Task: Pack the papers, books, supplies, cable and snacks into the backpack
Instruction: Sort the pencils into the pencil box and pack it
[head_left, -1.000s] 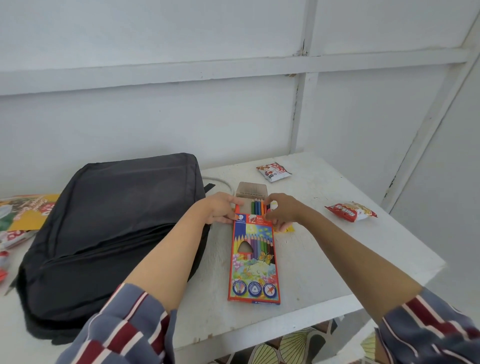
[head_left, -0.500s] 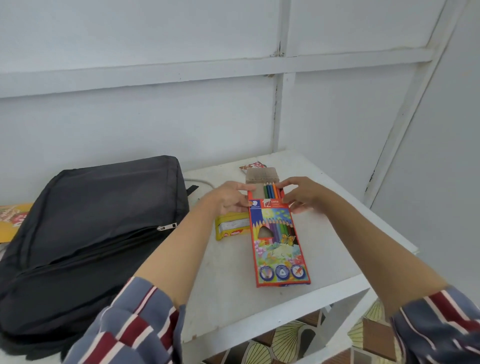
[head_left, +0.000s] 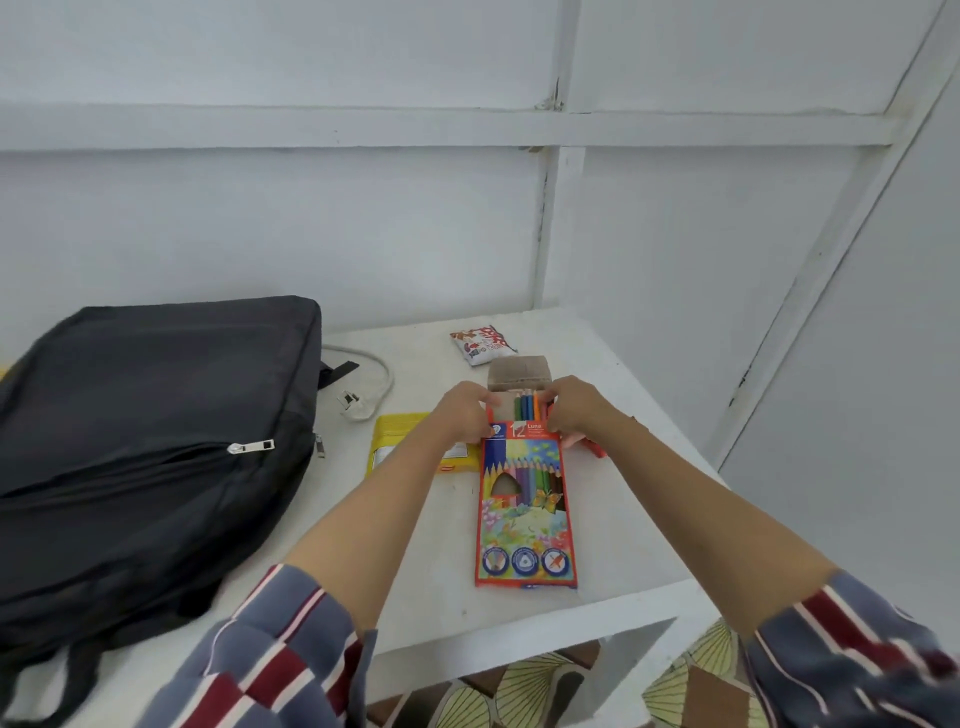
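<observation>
The coloured-pencil box (head_left: 524, 499) reads "12" and "Luna" on its red top band; lettering on the snack packet (head_left: 483, 344) behind it is illegible.

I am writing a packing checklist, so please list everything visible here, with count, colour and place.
backpack: 1, black, table left
pencil box: 1, orange, table centre, flap open
snack packet: 1, white-red, behind pencil box
yellow packet: 1, yellow, between backpack and pencil box
cable: 1, white, beside backpack
red item: 1, red, mostly hidden, right of pencil box
table: 1, white
left hand: 1, grips pencil box top
right hand: 1, grips pencil box top
</observation>
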